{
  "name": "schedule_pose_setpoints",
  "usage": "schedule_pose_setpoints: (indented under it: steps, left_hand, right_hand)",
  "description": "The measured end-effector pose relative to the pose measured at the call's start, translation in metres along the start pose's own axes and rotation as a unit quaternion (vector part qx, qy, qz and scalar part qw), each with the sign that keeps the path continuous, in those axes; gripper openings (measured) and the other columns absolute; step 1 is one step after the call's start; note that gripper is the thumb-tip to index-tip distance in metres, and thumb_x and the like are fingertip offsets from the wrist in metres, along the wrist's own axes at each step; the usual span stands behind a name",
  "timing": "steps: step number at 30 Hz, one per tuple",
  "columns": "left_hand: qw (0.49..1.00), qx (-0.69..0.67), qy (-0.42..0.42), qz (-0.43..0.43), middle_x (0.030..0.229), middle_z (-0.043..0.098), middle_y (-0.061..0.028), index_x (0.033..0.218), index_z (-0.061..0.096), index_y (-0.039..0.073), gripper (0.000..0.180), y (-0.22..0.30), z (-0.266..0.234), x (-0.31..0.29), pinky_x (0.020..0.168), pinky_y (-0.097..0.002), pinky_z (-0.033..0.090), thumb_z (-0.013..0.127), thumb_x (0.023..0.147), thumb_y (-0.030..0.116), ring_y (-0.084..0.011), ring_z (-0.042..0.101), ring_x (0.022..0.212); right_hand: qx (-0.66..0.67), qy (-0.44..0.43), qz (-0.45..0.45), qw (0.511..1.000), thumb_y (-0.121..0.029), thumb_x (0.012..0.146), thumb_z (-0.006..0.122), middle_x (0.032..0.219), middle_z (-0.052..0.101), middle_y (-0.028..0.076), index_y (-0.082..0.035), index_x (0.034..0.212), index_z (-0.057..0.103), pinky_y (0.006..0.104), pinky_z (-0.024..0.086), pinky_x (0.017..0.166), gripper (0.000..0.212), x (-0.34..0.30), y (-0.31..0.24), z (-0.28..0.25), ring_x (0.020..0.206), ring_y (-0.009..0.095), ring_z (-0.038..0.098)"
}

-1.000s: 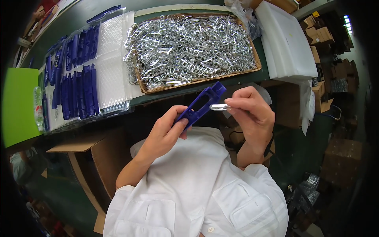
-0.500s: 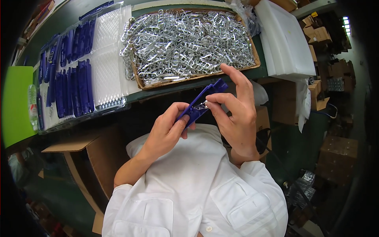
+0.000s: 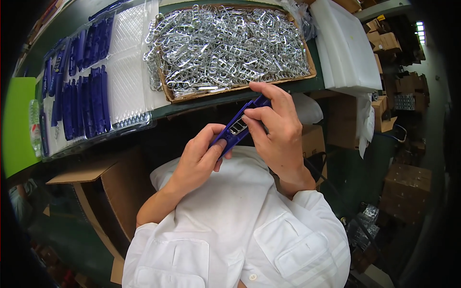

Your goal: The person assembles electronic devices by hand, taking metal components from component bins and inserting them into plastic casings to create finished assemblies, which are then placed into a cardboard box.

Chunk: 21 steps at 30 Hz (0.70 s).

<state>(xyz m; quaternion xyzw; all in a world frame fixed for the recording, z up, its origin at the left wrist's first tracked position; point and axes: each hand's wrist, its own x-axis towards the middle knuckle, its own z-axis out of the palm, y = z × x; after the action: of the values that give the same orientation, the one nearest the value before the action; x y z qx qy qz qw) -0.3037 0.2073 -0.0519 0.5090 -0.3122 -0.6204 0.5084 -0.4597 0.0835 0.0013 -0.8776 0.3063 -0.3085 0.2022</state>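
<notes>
Fingers of the left hand (image 3: 198,156) wrapped the lower end of a blue plastic housing (image 3: 231,139), thumb pressed on its face, forearm slanting in from the lower left. The housing tilted up and rightward before the white shirt (image 3: 218,201). The right hand (image 3: 279,128) arched over it from the right, thumb and 1 fingertip nearly together at a silver metal insert (image 3: 237,127) in its slot; whether they gripped it, I could not tell. Another finger stretched beyond them, toward a cardboard tray (image 3: 311,72) heaped with silver metal clips (image 3: 233,50).
</notes>
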Motion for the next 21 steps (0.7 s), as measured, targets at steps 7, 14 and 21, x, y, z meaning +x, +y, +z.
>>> schedule_pose_setpoints:
  steps: [7, 14, 21]
  left_hand:
    - [0.998, 0.047, 0.021, 0.035, 0.080, 0.067, -0.0029, 0.124, 0.057, -0.001, 0.020, 0.002, 0.000, -0.001, 0.052, -0.0239, 0.044, 0.049, 0.105, 0.002, -0.0061, 0.054, 0.057]
    - [0.991, 0.086, 0.031, 0.103, 0.084, 0.066, -0.0046, 0.127, 0.056, -0.002, 0.024, 0.000, 0.003, -0.001, 0.055, -0.0230, 0.044, 0.048, 0.105, 0.002, -0.0061, 0.053, 0.061]
    - [0.986, 0.117, 0.007, 0.114, 0.080, 0.068, -0.0070, 0.122, 0.060, -0.002, 0.021, 0.011, 0.009, 0.014, 0.060, -0.0277, 0.052, 0.052, 0.106, 0.009, -0.0119, 0.064, 0.064]
  right_hand:
    - [0.019, -0.003, 0.001, 1.000, 0.006, 0.081, 0.079, 0.129, 0.067, 0.017, 0.000, 0.097, 0.067, 0.0412, 0.054, 0.096, 0.021, 0.000, 0.002, 0.003, 0.123, 0.036, 0.063]
    - [0.191, 0.033, 0.190, 0.963, -0.004, 0.085, 0.082, 0.114, 0.072, 0.014, -0.002, 0.115, 0.063, 0.0342, 0.057, 0.093, 0.036, -0.006, -0.003, 0.004, 0.109, 0.025, 0.071]
    - [0.354, -0.057, 0.287, 0.889, 0.007, 0.090, 0.074, 0.112, 0.069, 0.008, 0.000, 0.119, 0.060, 0.0299, 0.056, 0.095, 0.033, -0.010, 0.006, 0.008, 0.104, 0.014, 0.069]
